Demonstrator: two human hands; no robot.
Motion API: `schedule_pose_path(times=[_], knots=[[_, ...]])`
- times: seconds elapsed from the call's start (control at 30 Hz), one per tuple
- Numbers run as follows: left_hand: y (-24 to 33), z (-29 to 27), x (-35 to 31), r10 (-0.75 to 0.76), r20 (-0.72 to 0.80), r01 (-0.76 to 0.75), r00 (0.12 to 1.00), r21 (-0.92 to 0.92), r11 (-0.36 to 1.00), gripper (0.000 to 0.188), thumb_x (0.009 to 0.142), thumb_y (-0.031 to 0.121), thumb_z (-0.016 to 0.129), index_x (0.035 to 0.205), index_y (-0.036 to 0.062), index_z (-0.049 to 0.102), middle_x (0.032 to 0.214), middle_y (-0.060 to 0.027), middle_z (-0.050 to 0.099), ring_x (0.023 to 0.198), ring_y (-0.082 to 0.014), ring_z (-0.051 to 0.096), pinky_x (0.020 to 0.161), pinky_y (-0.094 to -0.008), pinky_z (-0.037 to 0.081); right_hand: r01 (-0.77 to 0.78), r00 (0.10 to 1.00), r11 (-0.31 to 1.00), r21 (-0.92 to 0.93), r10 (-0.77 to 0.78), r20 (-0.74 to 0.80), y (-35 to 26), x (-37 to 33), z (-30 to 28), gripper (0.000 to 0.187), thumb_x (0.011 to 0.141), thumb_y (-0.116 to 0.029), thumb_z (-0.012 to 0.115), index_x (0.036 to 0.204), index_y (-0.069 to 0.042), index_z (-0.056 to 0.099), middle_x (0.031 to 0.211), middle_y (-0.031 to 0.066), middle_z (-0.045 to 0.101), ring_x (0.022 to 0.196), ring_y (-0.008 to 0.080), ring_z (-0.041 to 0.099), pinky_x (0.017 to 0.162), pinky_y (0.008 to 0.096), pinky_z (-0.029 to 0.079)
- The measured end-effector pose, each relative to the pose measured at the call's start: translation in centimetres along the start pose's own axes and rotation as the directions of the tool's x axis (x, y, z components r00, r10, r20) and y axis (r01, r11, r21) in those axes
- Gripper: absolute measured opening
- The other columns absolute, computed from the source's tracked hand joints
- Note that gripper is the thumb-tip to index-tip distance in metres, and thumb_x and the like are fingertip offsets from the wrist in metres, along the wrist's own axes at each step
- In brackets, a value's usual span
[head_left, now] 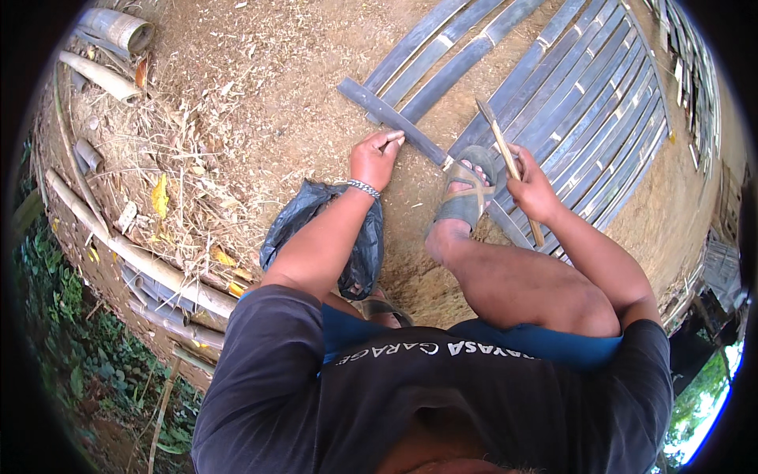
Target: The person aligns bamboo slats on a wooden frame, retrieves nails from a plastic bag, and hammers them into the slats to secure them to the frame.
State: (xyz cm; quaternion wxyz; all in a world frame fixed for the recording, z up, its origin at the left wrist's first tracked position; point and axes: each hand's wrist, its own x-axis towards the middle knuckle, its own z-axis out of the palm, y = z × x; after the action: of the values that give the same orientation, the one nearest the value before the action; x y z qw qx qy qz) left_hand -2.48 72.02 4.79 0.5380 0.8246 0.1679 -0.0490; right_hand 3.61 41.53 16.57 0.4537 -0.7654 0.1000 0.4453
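Note:
My right hand is closed round the wooden handle of a hammer, whose narrow dark head points away from me above the slats. Thumb and fingers of my left hand are pinched together beside a dark bamboo crosspiece; anything between the fingertips is too small to make out. The crosspiece lies across the near ends of several long dark bamboo slats. My sandalled foot rests at its right end. Below my left forearm sits a black plastic bag, partly hidden by the arm.
A panel of bamboo slats spreads over the ground to the right. More thin strips lie beyond it. Cut bamboo pieces lie at the far left. Bamboo poles edge the dirt ground, with green plants beyond.

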Motion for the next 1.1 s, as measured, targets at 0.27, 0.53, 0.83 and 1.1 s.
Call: schedule_pose_path(times=[0.27,0.53,0.83,1.1], knots=[[-0.3,1.1,0.4,-0.123,-0.115,0.119,0.986,-0.041,0.992,0.014,0.089,0.010,0.076,0.101,0.0036,0.079,0.099,-0.0129,0.075,0.089,-0.0225,0.071,0.083,-0.0303,0.054,-0.166,0.951,0.986,-0.011,0.163,0.262,-0.4,2.3,1.2,0.062,0.094,-0.003,0.048,0.154,-0.007,0.032,0.098,0.0033,0.055,0.070,0.0122,0.053,0.059,0.0268,0.047],[-1.3,1.1,1.0,-0.414,-0.031,0.388,0.910,-0.292,0.874,0.017,0.092,0.011,0.075,0.105,-0.0007,0.076,0.099,-0.0064,0.074,0.090,-0.0143,0.069,0.080,-0.0289,0.054,-0.225,0.974,0.859,0.459,0.209,0.088,-3.2,3.0,3.7,0.043,0.103,-0.012,0.041,0.143,-0.001,0.032,0.100,0.0111,0.060,0.076,0.0198,0.062,0.067,0.0361,0.057],[-1.4,3.6,1.4,-0.647,0.069,0.554,0.759,-0.591,0.586,0.014,0.092,0.006,0.072,0.105,0.0002,0.071,0.100,-0.0059,0.073,0.090,-0.0143,0.069,0.077,-0.0264,0.056,-0.225,0.922,0.675,0.702,0.381,-0.071,-7.0,3.5,6.5,0.025,0.107,-0.020,0.041,0.122,-0.001,0.037,0.092,0.0138,0.057,0.070,0.0247,0.062,0.061,0.0417,0.058],[-0.8,3.8,1.4,-0.656,0.027,0.532,0.754,-0.611,0.586,0.013,0.093,0.005,0.071,0.105,-0.0012,0.070,0.099,-0.0064,0.073,0.090,-0.0148,0.069,0.078,-0.0263,0.056,-0.303,0.941,0.737,0.604,0.333,0.065,-7.1,3.9,8.1,0.030,0.107,-0.019,0.042,0.127,0.003,0.041,0.091,0.0137,0.058,0.072,0.0238,0.062,0.063,0.0396,0.058]])
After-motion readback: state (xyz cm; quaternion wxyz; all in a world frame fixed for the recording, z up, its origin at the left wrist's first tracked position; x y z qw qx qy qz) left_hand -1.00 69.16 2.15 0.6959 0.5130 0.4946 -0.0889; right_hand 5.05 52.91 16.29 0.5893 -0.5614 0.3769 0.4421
